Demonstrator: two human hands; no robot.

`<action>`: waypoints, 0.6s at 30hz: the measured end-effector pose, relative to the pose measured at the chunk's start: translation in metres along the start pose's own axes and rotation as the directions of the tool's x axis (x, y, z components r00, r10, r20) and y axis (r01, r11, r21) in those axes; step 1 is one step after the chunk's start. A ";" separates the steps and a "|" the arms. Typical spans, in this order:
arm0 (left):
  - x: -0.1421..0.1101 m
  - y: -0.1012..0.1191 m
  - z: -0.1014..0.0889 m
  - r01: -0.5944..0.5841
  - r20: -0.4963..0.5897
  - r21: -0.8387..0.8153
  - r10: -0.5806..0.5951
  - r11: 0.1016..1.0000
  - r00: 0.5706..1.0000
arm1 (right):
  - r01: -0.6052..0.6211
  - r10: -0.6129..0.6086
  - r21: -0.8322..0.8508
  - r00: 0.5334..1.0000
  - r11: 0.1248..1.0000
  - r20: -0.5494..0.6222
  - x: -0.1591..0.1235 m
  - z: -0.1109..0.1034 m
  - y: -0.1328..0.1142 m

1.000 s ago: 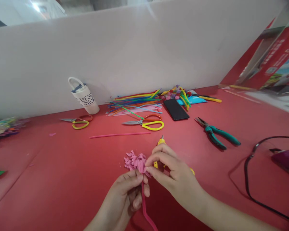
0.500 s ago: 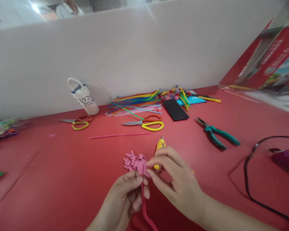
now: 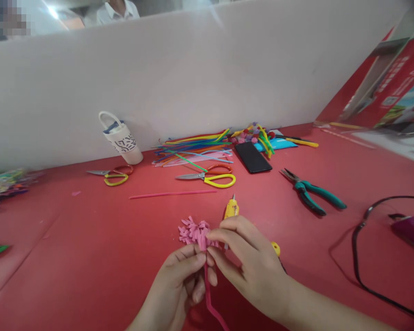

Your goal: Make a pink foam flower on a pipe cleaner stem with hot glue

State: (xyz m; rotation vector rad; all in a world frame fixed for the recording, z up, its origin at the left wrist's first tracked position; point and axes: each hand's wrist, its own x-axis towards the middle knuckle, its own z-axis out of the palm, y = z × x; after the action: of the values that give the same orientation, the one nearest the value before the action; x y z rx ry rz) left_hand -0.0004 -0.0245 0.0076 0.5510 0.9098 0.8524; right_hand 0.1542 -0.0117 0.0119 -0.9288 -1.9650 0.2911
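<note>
A pink fringed paper flower (image 3: 194, 231) on a dark pink stem (image 3: 209, 294) is held over the red table. My left hand (image 3: 179, 278) pinches it where the stem meets the fringe, and the stem runs down toward me. The thumb and fingertips of my right hand (image 3: 251, 266) close on the lower right side of the fringe. Just behind my right hand lies a yellow glue gun (image 3: 232, 209), partly covered by that hand.
Yellow-and-red-handled scissors (image 3: 219, 180), a thin pink stick (image 3: 172, 194), a black phone (image 3: 252, 157) and green pliers (image 3: 312, 195) lie beyond my hands. Further back are coloured pipe cleaners (image 3: 193, 149) and a white cup (image 3: 126, 145). A black cable (image 3: 355, 248) curves at right.
My right fingertips have shifted slightly down and left on the fringe, toward the flower's base. My left hand keeps its pinch. The view has shifted a little.
</note>
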 end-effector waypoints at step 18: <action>-0.001 0.000 0.000 -0.038 -0.015 0.021 0.038 0.999 0.999 | 0.027 -0.027 -0.030 0.999 0.999 -0.017 -0.002 0.000 0.000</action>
State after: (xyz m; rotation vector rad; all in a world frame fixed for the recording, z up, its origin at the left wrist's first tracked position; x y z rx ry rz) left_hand -0.0007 -0.0257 0.0085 0.5817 0.9249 0.8833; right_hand 0.1552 -0.0126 0.0109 -0.9200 -1.9688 0.2383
